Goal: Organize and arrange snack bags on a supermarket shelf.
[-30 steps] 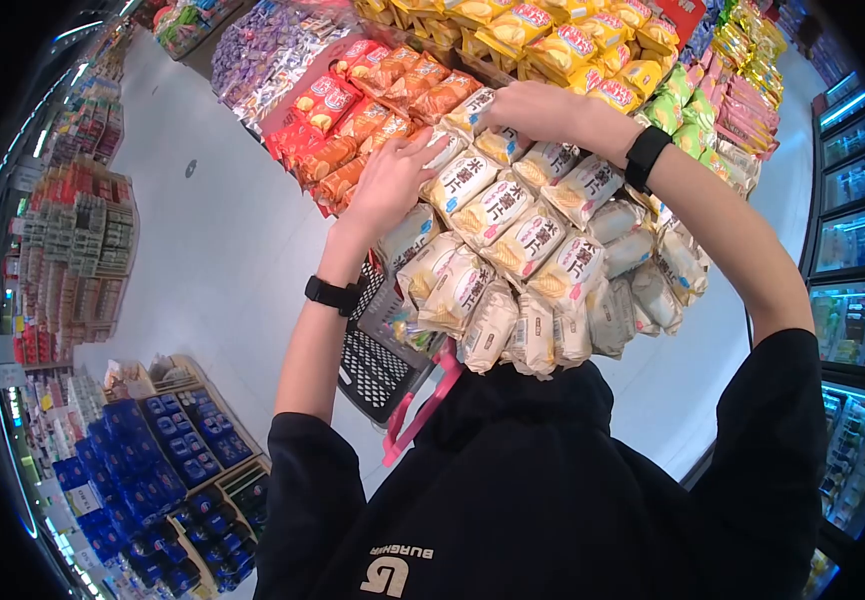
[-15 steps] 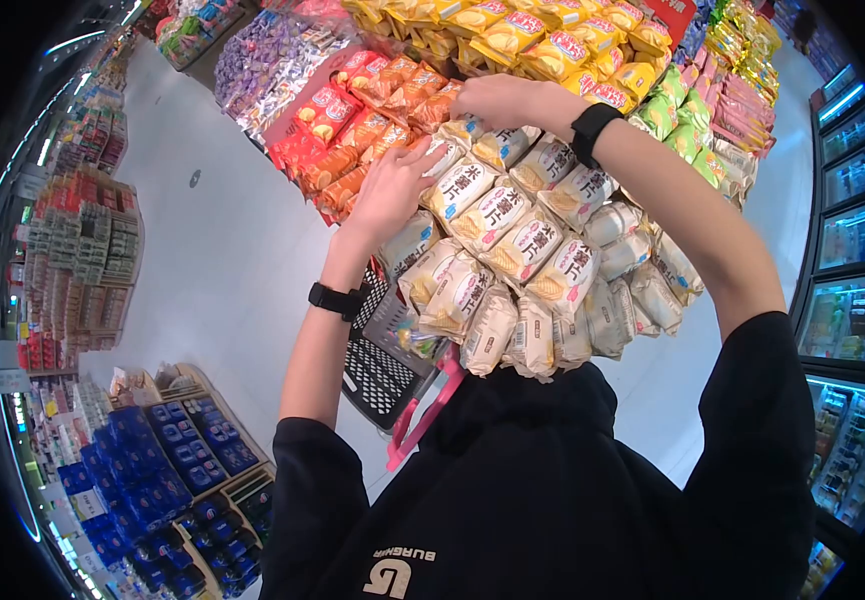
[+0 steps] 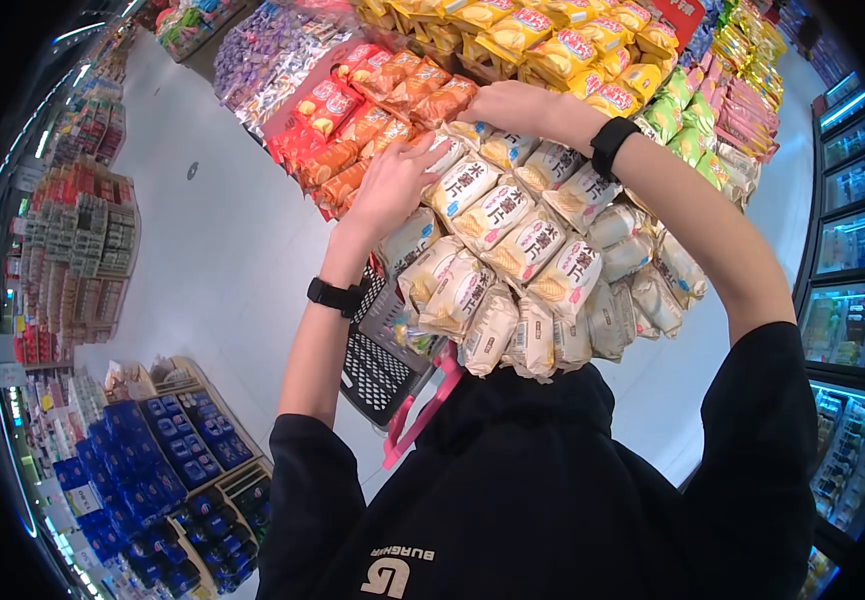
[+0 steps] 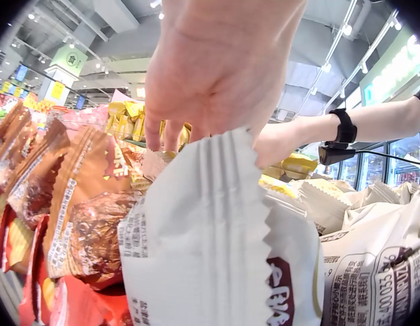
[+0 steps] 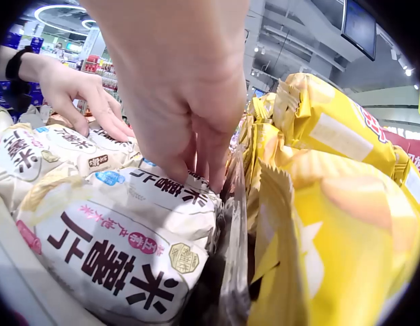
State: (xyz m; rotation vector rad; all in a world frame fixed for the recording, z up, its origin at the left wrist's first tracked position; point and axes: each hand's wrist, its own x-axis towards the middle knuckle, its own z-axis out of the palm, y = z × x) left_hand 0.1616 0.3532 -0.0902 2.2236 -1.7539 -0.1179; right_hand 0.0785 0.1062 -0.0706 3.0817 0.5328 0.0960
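Where the cream snack bags [image 3: 497, 215] meet neighbouring stock, at the upper centre of the head view, both hands work the top row of a sloping shelf display. The left hand [image 3: 392, 185] lies spread, fingers straight, over the bag at the row's left end, beside the orange bags [image 3: 352, 130]; the left wrist view shows its fingertips dropping behind that bag's crimped edge [image 4: 217, 153]. The right hand [image 3: 514, 103] has its fingers pressed together, tips set on a cream bag's upper end [image 5: 162, 187] at the seam with the yellow bags [image 5: 332, 204]. Neither hand visibly pinches anything. This placement probably steadies the row from both ends while a bag is seated in line.

The cream bags overlap like shingles, printed faces up, which likely keeps labels readable and stops sliding. Each long axis runs diagonally, lower left to upper right of the head frame; the left hand's bag points its crimped end upward. A black basket [image 3: 377, 365] sits below, lower centre.
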